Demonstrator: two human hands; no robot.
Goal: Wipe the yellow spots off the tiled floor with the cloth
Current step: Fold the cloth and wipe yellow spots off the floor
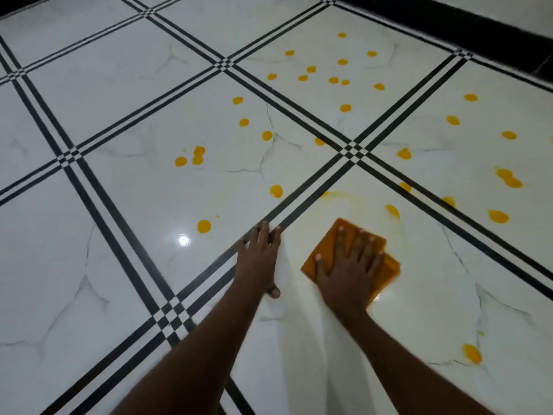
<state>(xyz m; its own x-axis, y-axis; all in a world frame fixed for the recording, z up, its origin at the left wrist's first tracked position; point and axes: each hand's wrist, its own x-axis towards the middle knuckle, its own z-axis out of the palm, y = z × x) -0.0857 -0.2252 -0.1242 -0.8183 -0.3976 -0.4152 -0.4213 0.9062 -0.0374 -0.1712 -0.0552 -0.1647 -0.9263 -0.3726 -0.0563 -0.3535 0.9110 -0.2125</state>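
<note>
Several yellow spots (276, 190) dot the white marble-look tiled floor (125, 265), spread from the centre to the far right. A folded orange cloth (327, 247) lies flat on the tile near the middle. My right hand (348, 274) presses down on the cloth with fingers spread. A faint yellow smear (341, 195) curves on the tile just beyond the cloth. My left hand (259, 256) rests flat on the floor to the cloth's left, over a black tile line, holding nothing. One more spot (472, 353) sits at the lower right.
Black double lines (119, 235) cross the floor between tiles. A dark skirting band (449, 22) runs along the wall at the top right. A light reflection (183, 240) glints on the tile left of my hands.
</note>
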